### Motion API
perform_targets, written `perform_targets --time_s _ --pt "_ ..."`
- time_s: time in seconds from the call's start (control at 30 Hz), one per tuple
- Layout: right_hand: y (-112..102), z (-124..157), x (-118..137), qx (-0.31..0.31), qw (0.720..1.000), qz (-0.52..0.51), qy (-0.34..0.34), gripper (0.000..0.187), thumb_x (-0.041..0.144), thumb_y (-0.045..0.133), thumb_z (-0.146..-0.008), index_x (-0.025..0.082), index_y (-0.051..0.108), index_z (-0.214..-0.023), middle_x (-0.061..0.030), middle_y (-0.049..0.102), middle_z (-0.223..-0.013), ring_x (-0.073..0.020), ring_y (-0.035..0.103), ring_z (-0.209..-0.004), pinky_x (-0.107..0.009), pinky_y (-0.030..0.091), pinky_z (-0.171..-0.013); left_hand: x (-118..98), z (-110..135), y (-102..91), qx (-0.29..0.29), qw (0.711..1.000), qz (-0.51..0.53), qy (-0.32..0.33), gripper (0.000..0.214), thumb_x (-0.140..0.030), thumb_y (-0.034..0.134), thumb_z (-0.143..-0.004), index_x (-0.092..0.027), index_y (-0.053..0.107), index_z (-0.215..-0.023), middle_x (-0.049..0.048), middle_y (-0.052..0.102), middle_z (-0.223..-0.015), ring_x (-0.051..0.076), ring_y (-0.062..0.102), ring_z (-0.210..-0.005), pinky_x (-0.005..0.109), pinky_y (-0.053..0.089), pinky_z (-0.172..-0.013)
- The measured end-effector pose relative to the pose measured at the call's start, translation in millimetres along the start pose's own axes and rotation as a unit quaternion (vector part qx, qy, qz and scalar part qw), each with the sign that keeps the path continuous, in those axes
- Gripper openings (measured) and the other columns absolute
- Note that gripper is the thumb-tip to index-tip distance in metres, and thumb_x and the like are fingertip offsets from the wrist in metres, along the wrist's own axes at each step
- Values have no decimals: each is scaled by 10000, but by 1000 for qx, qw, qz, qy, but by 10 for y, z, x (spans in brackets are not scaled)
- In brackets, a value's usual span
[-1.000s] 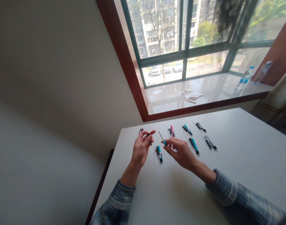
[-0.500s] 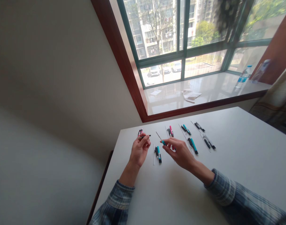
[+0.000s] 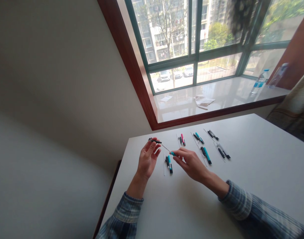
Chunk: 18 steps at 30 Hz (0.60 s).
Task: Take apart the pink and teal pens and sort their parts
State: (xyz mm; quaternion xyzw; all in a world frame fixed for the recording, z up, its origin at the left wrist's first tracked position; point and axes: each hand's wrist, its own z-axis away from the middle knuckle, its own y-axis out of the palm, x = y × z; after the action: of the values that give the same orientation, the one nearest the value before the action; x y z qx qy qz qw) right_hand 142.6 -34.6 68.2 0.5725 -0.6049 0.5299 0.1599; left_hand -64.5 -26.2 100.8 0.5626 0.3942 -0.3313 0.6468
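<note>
Between the fingertips of both hands, a thin metal rod (image 3: 166, 148) and a short black pen piece (image 3: 155, 141) are held just beside each other, their ends nearly meeting; contact cannot be confirmed at this resolution. The left hand (image 3: 147, 159) is raised palm-up above the desk (image 3: 254, 186), its fingers (image 3: 152, 148) curled and closed on the black pen piece. A small dark item sits at the far end of that piece, beyond the fingers; its nature cannot be determined. The right hand (image 3: 189, 163) is held palm-down, its fingers (image 3: 179, 154) pinched closed on the teal end (image 3: 172, 153) of the thin rod.

Directly below the gap between the hands lies a teal pen (image 3: 169, 164) with a black pen beside it. Beyond the right fingers lie a pink pen (image 3: 183, 139), two more teal pens (image 3: 198, 137) (image 3: 206, 156) and black pens (image 3: 213, 134) (image 3: 223, 152), arranged in separate groups with thin white strips (image 3: 164, 164) alongside some of them. Well beyond the fingers, a water bottle (image 3: 260, 81) and a white cloth (image 3: 204, 102) stand on the window sill (image 3: 224, 109).
</note>
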Motion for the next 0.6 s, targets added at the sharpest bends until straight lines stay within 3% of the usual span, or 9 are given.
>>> perform_targets --time_s 0.6 --pt "-16 0 -30 6 1000 1 6 220 266 543 -1042 252 747 -1124 -26 631 -866 -169 596 -739 -305 451 -710 59 -26 -50 30 999 10 -10 339 -266 843 -809 -203 753 -1129 8 699 -1011 82 626 -831 226 518 -794"
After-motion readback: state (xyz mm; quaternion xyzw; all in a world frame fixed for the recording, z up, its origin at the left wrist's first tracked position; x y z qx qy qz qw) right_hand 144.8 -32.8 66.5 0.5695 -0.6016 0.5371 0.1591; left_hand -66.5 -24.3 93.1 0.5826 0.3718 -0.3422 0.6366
